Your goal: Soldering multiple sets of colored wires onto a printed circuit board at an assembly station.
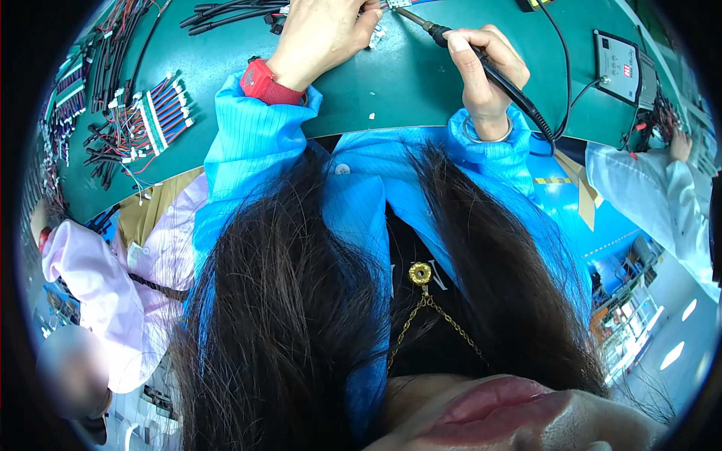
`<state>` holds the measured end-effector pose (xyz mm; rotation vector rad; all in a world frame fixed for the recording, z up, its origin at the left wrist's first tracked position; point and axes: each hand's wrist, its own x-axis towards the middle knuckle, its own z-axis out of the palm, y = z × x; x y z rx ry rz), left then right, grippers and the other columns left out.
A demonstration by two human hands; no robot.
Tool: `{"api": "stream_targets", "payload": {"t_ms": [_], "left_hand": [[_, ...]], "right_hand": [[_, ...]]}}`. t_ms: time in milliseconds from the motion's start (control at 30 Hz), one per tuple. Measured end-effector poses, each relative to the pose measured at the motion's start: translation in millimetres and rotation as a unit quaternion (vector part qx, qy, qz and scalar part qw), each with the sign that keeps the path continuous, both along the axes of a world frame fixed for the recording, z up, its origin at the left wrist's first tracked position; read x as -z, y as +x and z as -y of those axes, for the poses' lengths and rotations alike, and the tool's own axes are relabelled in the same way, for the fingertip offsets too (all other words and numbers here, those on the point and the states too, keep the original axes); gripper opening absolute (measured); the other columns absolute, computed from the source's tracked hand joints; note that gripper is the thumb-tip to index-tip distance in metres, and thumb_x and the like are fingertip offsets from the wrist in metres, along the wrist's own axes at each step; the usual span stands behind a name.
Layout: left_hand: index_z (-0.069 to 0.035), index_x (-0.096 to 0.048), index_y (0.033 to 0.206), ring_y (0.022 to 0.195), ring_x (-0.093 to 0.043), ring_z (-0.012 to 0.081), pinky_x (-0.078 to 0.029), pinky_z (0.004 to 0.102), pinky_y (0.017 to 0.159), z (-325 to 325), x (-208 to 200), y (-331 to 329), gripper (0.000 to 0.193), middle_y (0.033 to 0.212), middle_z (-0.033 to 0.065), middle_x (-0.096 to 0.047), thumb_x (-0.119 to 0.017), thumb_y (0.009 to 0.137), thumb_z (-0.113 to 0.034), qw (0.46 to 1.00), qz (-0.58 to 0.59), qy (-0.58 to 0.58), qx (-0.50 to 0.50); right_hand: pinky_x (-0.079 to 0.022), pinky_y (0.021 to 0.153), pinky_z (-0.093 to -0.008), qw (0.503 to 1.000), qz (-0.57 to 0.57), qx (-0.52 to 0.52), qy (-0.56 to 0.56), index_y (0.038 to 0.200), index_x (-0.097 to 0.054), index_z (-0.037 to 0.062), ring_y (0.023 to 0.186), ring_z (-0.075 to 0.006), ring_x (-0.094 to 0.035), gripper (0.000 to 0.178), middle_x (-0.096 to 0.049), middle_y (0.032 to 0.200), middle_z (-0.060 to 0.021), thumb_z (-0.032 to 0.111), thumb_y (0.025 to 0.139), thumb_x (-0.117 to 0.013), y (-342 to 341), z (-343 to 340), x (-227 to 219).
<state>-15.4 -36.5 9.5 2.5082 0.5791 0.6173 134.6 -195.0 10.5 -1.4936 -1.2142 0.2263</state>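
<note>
My right hand [487, 71] is closed round a black soldering iron [519, 98], held like a pen. Its bare metal tip points up and left, to a small white part [397, 3] at the top edge of the picture. Beside that part is my left hand [323, 37], with a red band on its wrist. Its thumb and fingers come together near the white part, but the picture's edge cuts them off, and what they pinch is not clear. Small whitish bits [376, 36] lie just below the left fingertips. Black cables [233, 16] run along the table left of this hand.
On the green table [376, 90], bundled wires with white connectors [154, 120] and black cables [116, 60] lie at the left. A grey control box [618, 66] stands at the right, with the iron's cord near it. One person in pink [128, 293] is at left, another in pale clothing [647, 195] at right.
</note>
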Motion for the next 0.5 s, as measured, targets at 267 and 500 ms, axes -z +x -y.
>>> {"api": "stream_targets", "payload": {"t_ms": [267,500], "left_hand": [[-0.005,-0.063,0.079,0.089,-0.055,0.0314,-0.039,0.0416,0.081,0.6,0.2,3.9,0.007,0.084,0.0124,-0.057,-0.063,0.079,-0.013,0.999,-0.004,0.035,-0.004],[-0.003,-0.06,0.077,0.088,-0.056,0.0328,-0.039,0.0431,0.077,-0.3,1.2,8.7,0.01,0.083,0.0147,-0.056,-0.06,0.079,-0.012,0.997,-0.024,0.065,-0.015]], "right_hand": [[-0.035,0.05,-0.0228,1.0,0.018,-0.001,-0.003,0.084,-0.071,-0.0058,0.056,-0.0103,-0.052,0.009,-0.057,0.065,-0.0061,0.003,0.082,-0.07,2.3,0.0,3.0],[-0.037,0.05,-0.0228,0.999,0.032,-0.009,-0.001,0.084,-0.071,-0.0063,0.056,-0.0111,-0.053,0.008,-0.058,0.065,-0.0072,0.002,0.082,-0.07,2.5,-1.1,3.8]]}}
